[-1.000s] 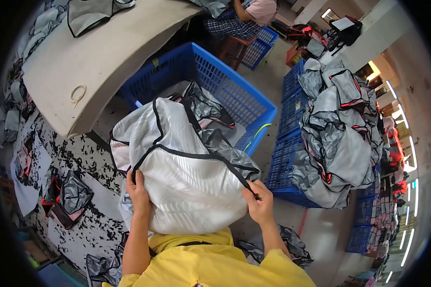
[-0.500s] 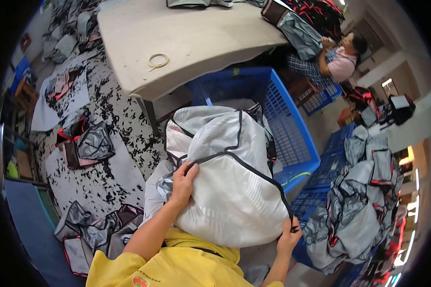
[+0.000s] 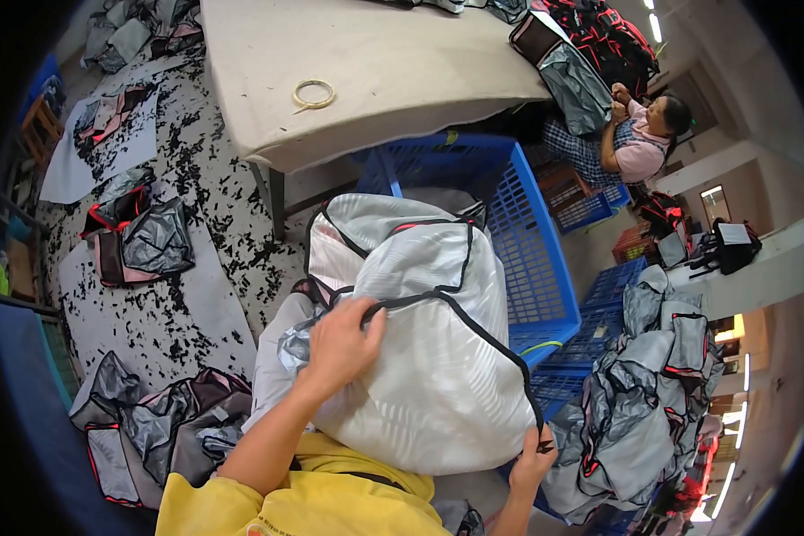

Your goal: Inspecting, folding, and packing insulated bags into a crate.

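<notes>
A large sewn piece of white, faintly striped fabric [image 3: 438, 375] with black binding along its edges lies bunched across my lap. My left hand [image 3: 344, 344] rests on its upper left part, fingers apart beside the black binding [image 3: 411, 299]. At the lower right corner, my right hand [image 3: 533, 460] is closed on the bound edge. A small dark tip sticks out by the right fingers; whether it is a binding end or a tool I cannot tell. Silvery lining [image 3: 295, 347] shows left of my left hand.
A blue plastic crate [image 3: 545, 259] stands just beyond the fabric, beside a cloth-covered table [image 3: 375, 62] with a tape roll [image 3: 314, 93]. Grey sewn pieces [image 3: 634, 420] are heaped at right; others [image 3: 156, 241] lie on the scrap-strewn floor. A co-worker [image 3: 639, 134] sits at far right.
My left hand has loosened from the binding and shifted slightly right over the fabric. My right hand still grips the edge corner. The whole view has shifted a little.
</notes>
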`<state>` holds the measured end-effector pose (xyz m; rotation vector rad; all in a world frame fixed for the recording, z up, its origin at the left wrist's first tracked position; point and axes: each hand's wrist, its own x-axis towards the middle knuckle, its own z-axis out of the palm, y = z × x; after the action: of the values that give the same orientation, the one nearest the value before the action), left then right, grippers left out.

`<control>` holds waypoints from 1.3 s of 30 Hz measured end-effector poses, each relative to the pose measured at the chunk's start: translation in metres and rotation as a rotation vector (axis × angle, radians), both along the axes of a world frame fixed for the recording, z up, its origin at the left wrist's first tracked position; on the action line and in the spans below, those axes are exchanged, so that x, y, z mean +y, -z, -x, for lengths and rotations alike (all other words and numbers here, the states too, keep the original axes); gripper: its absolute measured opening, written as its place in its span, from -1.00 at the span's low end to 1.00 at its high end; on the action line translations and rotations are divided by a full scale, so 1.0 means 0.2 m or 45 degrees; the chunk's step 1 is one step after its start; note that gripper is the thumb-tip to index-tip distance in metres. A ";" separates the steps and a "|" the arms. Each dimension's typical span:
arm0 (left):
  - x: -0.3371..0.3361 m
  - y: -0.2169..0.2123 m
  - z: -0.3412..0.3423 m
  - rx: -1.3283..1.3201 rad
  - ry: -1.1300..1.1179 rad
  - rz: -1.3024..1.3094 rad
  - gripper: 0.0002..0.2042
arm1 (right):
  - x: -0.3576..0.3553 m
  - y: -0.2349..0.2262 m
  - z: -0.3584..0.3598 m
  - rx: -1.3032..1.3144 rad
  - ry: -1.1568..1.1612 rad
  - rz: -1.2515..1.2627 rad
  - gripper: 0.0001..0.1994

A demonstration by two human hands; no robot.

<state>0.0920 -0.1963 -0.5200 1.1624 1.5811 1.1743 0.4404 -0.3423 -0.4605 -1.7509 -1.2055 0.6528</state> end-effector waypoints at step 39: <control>0.49 0.29 0.08 -1.000 0.835 0.161 -0.69 | 0.04 0.11 -0.07 0.277 0.080 -0.045 -0.72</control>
<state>0.0769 -0.0991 -0.5775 0.8655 0.5956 0.8939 0.4547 -0.3348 -0.4827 -1.6354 -1.0035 0.7589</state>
